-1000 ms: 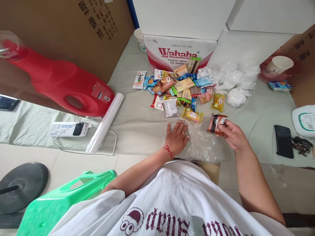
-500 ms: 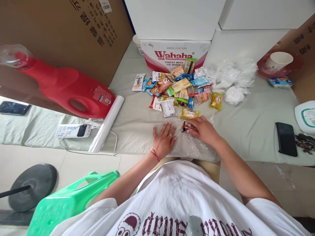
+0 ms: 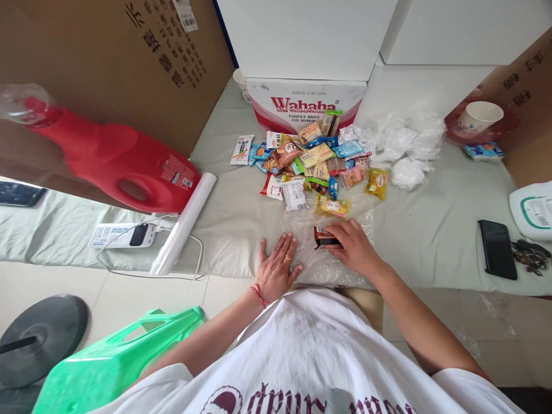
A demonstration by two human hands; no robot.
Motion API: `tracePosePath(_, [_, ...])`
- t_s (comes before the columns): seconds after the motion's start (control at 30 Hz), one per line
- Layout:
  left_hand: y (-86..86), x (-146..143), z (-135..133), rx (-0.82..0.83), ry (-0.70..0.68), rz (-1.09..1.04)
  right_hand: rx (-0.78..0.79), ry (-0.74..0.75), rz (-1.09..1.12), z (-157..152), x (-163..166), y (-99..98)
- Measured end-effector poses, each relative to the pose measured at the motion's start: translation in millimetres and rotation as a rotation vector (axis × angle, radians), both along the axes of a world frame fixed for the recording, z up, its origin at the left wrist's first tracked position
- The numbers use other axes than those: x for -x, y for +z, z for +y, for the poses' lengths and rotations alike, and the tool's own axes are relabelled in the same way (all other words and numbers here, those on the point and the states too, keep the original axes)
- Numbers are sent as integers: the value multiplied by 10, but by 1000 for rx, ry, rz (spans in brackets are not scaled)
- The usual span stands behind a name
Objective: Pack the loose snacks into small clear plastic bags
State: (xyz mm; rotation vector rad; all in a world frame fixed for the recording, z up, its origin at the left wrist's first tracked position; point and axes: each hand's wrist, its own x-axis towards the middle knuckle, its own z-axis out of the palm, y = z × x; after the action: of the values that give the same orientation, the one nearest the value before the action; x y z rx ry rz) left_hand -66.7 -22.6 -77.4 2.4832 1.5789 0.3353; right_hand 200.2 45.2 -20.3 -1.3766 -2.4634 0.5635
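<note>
My left hand [image 3: 278, 269] lies flat with fingers spread on the left edge of a clear plastic bag [image 3: 345, 267] at the table's front edge. My right hand [image 3: 351, 247] rests on the bag, its fingers closed on a small dark red snack packet [image 3: 322, 237] pressed against the plastic. Just beyond lies a pile of several small snack packets [image 3: 314, 161], with a yellow one [image 3: 331, 206] nearest my right hand.
A Wahaha carton [image 3: 302, 103] stands behind the pile, crumpled clear bags [image 3: 401, 144] to its right. A red jug [image 3: 116, 164], film roll [image 3: 183, 224] and power strip [image 3: 123, 234] lie left. A black phone [image 3: 497, 248], keys and paper cup [image 3: 478, 117] sit right. A green stool [image 3: 112, 359] stands below.
My right hand has carried the dark red packet from the right leftward and down onto the clear bag. My left hand has slid toward the bag's left edge, nearer to me.
</note>
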Motion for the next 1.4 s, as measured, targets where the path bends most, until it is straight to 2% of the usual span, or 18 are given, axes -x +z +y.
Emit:
tracePosePath(0.1, [12, 33, -4, -9, 0, -5, 47, 15, -63, 18, 88, -116])
tracePosePath(0.2, [54, 114, 3, -4, -35, 10, 114, 57, 26, 82, 46, -194])
tracePosePath(0.3, [114, 174, 27, -75, 21, 19, 144, 59, 254, 210, -69, -60])
tracePosePath(0.4, [144, 178, 101, -177, 75, 23, 138, -140, 418, 445, -186, 194])
tracePosePath(0.47, [126, 181, 179, -170, 28, 34, 59, -294, 452, 669, -263, 311])
tracePosePath(0.53, [83, 211, 257, -113, -28, 48, -62, -396, 439, 933, -341, 341])
tracePosePath(0.63, [19, 300, 328, -33, -88, 64, -136, -414, 310, 1340, -416, 260])
tracePosePath(0.73, [-9, 371, 334, -11, -109, 63, -114, -329, 11, 1669, -366, 157])
tracePosePath(0.87, [-11, 385, 316, -12, -100, 49, -222, -221, -377, 1943, -121, 99])
tracePosePath(0.93, [-11, 379, 316, -11, -96, 43, -264, -197, -472, 2030, -2, 89])
tracePosePath(1.03, [-11, 377, 323, -10, -92, 37, -272, -184, -493, 2140, 58, 84])
tracePosePath(1.13, [-12, 381, 329, 1, -91, 32, -222, -190, -365, 2220, -68, 139])
tracePosePath(1.23, [-12, 376, 330, 15, -82, 27, -205, -253, -87, 2150, -324, 310])
tracePosePath(1.33, [-9, 364, 326, 22, -74, 22, -220, -332, 269, 1801, -558, 553])
tracePosePath(1.4, [-4, 358, 324, 28, -78, 26, -184, -295, 453, 1444, -626, 677])
